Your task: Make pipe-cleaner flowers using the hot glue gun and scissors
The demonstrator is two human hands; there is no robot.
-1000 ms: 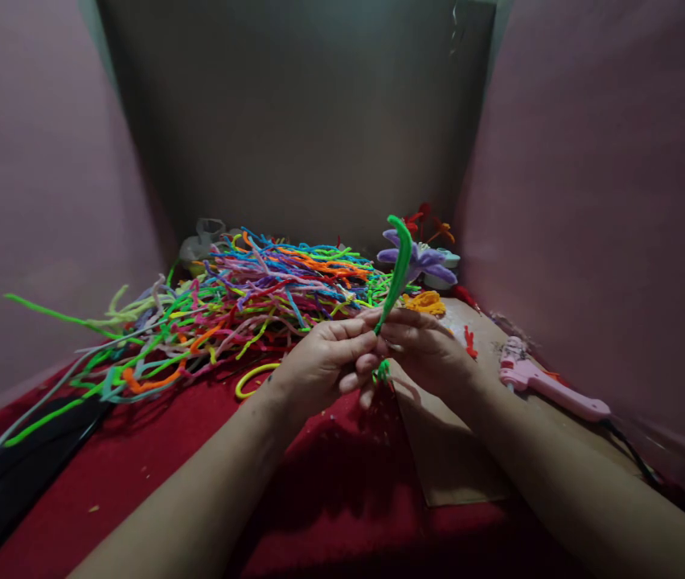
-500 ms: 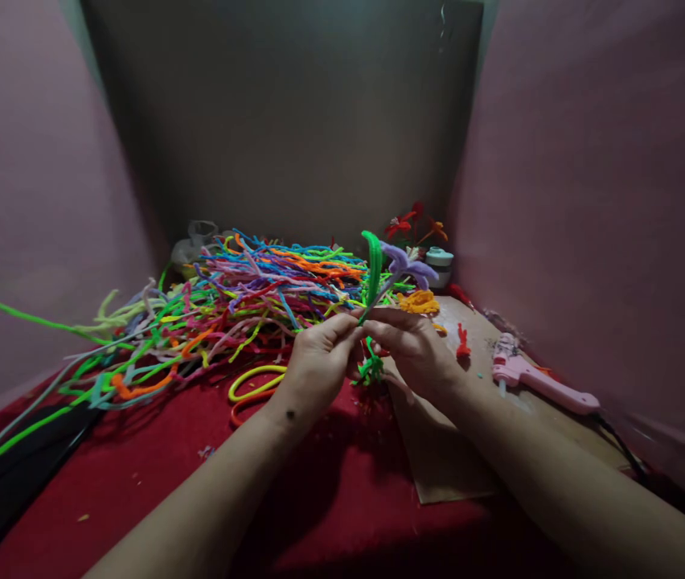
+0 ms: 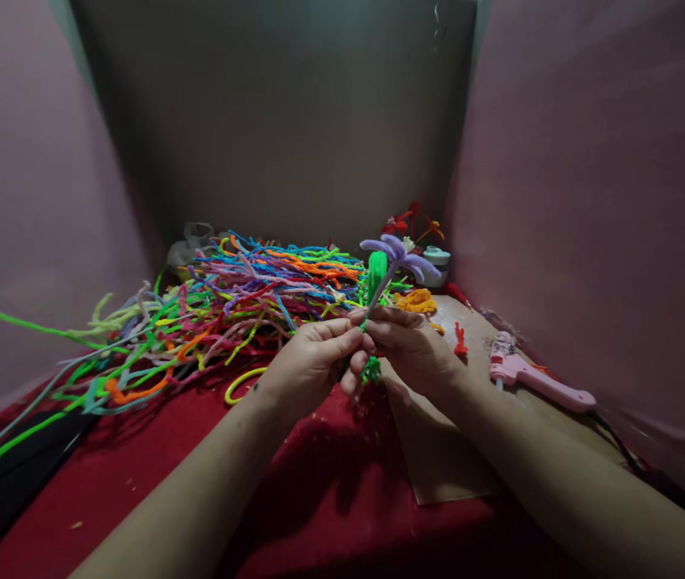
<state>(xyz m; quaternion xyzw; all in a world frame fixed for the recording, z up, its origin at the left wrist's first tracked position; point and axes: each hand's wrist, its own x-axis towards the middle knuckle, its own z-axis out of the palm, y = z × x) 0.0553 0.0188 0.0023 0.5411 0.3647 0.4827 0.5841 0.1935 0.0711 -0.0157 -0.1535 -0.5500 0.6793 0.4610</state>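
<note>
A purple pipe cleaner flower with long petals and a pale centre tilts up to the right above my hands. Its stem runs down between my fingertips, and a bright green pipe cleaner leaf stands beside it. My left hand pinches the stem low down, thumb and fingers closed. Right beside it, my right hand is also closed on the stem, fingertips almost touching the left ones. The lowest part of the stem is hidden by my fingers. Green pipe cleaner bits show just below the hands.
A large heap of coloured pipe cleaners lies at the back left. At the right, a pink glue gun rests on a brown board. Behind are a small lidded jar and red flowers. A red cloth covers the table.
The flower has turned in my fingers, so its petals spread wider toward me and the green leaf now appears shorter, behind the stem. My left hand's grip has shifted slightly.
</note>
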